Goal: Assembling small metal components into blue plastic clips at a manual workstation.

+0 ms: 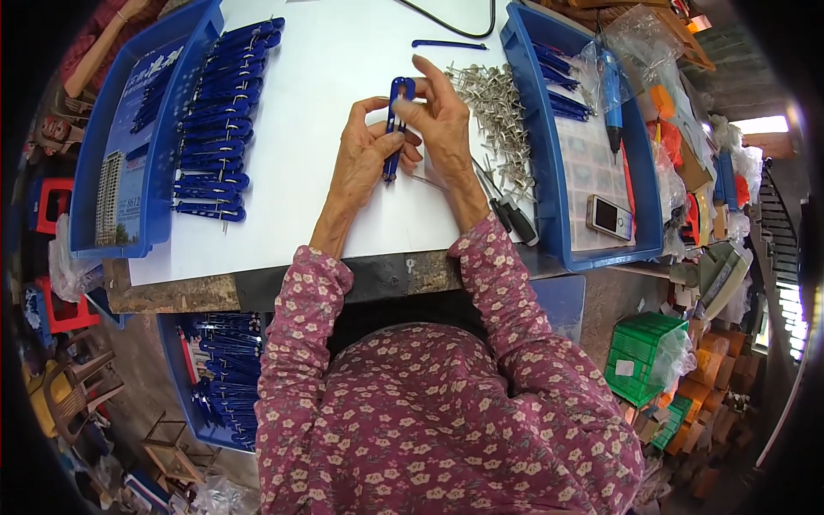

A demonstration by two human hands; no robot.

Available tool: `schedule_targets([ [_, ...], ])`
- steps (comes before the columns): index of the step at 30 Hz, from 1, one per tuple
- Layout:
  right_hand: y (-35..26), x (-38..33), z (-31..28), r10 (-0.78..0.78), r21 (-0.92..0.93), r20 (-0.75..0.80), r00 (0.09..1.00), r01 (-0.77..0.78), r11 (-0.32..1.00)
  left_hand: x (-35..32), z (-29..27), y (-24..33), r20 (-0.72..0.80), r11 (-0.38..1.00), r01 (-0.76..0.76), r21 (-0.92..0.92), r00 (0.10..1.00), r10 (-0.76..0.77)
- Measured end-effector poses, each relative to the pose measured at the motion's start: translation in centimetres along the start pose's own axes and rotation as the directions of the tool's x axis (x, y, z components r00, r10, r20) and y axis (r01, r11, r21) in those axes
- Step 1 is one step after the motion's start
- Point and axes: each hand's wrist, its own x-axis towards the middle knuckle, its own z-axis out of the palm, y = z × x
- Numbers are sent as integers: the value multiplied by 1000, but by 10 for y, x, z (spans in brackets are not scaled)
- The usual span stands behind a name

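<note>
Well, the left hand [365, 148] is pinching a narrow dark-blue two-legged piece [392, 120] near its lower end, while the right hand [445, 130] is gripping it higher up, thumb pressing, index finger sticking out. It is sitting between both hands, over the white-covered tabletop [313, 112]. Small silvery metal pins [498, 116] are lying heaped just right of the right hand; slim dark-blue strips [219, 120] are forming a row left of the left hand.
</note>
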Motion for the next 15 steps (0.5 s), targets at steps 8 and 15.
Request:
schedule_targets([
  [8,6,-2,-2,256,90,-56,965,-251,964,-4,6,4,12,998,33,-58,999,-33],
  [15,1,-3,0,66,23,34,997,-67,998,-3,3,5,-17,1000,6,-10,1000,-6],
])
